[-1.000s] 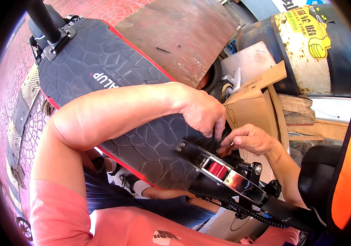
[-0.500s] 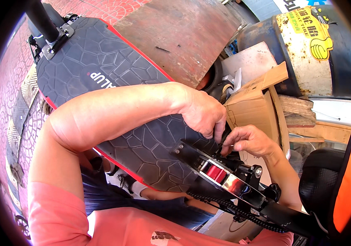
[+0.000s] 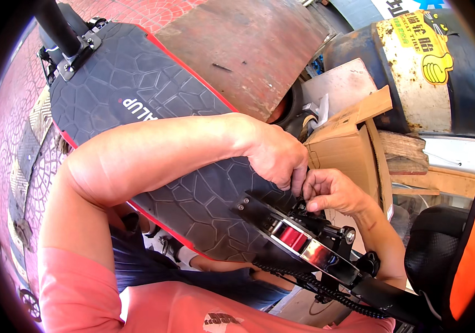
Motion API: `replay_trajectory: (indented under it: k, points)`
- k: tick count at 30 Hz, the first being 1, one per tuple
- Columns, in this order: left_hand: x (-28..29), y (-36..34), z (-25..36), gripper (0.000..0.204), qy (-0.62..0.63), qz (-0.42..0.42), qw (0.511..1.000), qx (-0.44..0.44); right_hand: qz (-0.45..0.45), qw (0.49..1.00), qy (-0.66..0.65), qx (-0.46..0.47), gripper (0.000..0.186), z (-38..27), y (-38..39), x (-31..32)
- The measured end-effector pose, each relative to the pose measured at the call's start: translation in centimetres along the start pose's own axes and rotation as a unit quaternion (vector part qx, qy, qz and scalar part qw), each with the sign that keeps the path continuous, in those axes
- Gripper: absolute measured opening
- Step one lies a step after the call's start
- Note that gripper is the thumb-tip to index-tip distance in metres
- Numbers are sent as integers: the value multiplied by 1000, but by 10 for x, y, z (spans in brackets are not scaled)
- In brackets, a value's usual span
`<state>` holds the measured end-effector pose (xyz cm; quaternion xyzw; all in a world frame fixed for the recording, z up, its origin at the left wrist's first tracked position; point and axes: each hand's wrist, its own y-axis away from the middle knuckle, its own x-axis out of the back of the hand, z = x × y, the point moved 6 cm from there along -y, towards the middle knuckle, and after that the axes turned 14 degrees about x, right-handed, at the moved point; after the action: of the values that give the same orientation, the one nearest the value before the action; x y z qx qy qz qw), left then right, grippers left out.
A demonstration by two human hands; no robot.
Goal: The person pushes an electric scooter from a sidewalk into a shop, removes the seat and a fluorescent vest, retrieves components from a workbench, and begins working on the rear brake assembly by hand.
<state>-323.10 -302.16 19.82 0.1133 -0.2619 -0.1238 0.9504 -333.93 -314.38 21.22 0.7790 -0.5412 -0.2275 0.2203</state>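
The left hand (image 3: pixel 275 158) reaches across the scooter deck (image 3: pixel 154 116) and presses its curled fingers down at the deck's rear end, where the right hand (image 3: pixel 331 191) meets it, fingertips pinched together. The two hands touch, knuckle against fingertip, directly over the black rear bracket (image 3: pixel 282 222) with its red spring (image 3: pixel 291 237). Whatever they grip is small and buried between them; it may be a bolt or a clip, but the view does not settle it.

The risks lie close by. A small part held this tightly, by fingertips alone, could slip and drop into the gap beneath the hands or roll off the tilted deck toward the cardboard box (image 3: pixel 348 144) just beyond the right hand. Fingers crowded against the bracket edges and spring could be nipped if the mechanism shifts. The coiled cable (image 3: pixel 315 284), running below the right wrist, could snag a sleeve.

The rear wheel is mostly hidden behind the hands, and the scooter's stem (image 3: pixel 54 25) is cut off at the top edge.
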Motion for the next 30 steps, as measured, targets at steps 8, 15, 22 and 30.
replay_trajectory:
  k: [8, 15, 22, 30]
  points:
    - [0, -2, 0, 33, -5, -9, 1000, -2, -8, 998, -21, 51, 31, 7, 5, -5]
    - [-6, -22, 2, 30, -114, -11, 982, -149, -6, 992, -20, 126, 45, 23, 9, 12]
    - [-20, -62, -21, 34, 54, -28, 985, -159, 37, 990, 136, 11, 8, 5, 3, 0]
    - [-18, -64, -20, 31, 62, -36, 981, -178, 27, 994, 92, 55, 26, 3, 15, 7]
